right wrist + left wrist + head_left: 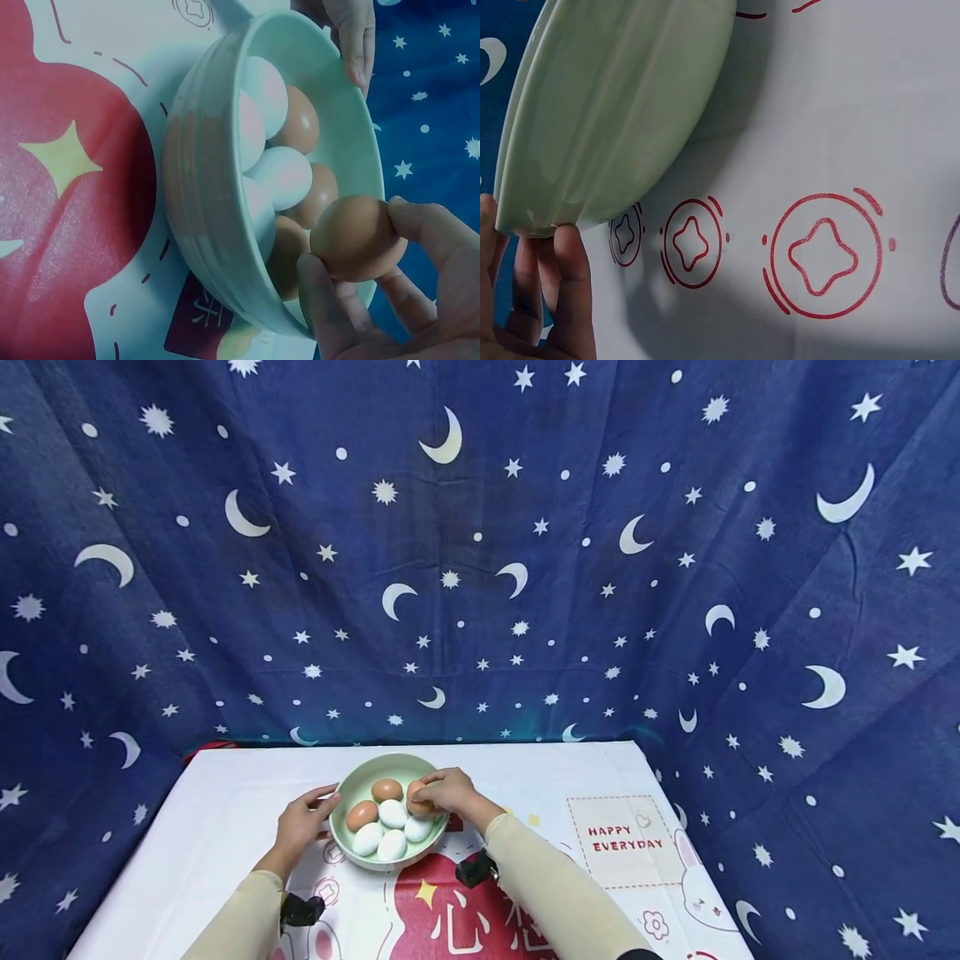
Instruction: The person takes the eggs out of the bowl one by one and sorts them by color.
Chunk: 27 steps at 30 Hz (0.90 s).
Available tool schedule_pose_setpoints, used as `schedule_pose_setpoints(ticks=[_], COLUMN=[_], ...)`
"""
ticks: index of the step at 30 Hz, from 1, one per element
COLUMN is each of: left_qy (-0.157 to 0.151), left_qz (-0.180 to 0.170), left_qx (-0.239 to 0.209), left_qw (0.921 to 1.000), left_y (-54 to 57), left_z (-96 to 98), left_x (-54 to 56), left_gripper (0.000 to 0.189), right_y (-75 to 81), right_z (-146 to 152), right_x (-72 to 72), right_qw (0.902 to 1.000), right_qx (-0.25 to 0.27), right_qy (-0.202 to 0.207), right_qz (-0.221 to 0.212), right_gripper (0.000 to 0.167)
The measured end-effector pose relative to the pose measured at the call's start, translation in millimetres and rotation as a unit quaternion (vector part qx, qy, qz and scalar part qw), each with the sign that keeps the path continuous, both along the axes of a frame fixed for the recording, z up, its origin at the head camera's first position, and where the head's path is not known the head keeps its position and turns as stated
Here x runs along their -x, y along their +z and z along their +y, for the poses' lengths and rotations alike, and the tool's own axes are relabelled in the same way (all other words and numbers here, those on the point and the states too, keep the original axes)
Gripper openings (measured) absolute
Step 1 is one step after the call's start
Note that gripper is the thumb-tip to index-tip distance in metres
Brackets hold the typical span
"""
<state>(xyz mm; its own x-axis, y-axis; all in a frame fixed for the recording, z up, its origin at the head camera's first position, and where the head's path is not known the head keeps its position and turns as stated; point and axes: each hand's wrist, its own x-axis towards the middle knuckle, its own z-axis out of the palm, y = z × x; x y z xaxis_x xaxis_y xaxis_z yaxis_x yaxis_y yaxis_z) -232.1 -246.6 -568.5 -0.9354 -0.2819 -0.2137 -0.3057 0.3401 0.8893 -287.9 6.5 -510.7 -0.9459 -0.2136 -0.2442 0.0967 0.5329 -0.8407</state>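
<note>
A pale green bowl (362,777) stands on the table and holds several white eggs (392,845) and brown eggs (362,815). At its left side my left hand (300,820) grips the rim, thumb at the edge and fingers against the outer wall (615,112). My right hand (456,795) reaches over the bowl's right side. Between its thumb and fingers it pinches a brown egg (358,238), held at rim height. Just under that egg, another brown egg (286,259) lies in the bowl, partly hidden.
The table wears a white cloth (247,785) printed with red patterns, lettering and rabbits. Behind and beside it hangs a dark blue curtain (480,635) with moons and stars. Black straps (302,910) sit on both wrists.
</note>
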Motion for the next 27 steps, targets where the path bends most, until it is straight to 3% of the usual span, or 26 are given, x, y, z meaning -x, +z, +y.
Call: schedule_pose_setpoints(ticks=[9, 16, 27], left_qy=[0.002, 0.000, 0.002], left_qz=[-0.008, -0.003, -0.002], left_qx=[-0.004, -0.011, -0.004], left_qw=[1.0000, 0.9999, 1.0000], left_y=[2.4, 1.3, -1.2], left_z=[-1.9, -1.3, -1.1], left_x=[1.0, 2.0, 2.1], left_gripper=[0.048, 0.048, 0.048], right_y=[5.8, 8.2, 7.8], right_z=[5.7, 14.1, 36.2], right_x=[5.1, 8.1, 17.7], right_qw=[0.9998, 0.9976, 0.9954], right_qx=[0.010, 0.056, 0.082], right_qy=[0.005, 0.010, -0.015], right_qz=[-0.019, -0.040, -0.047], right_gripper=[0.032, 0.034, 0.037])
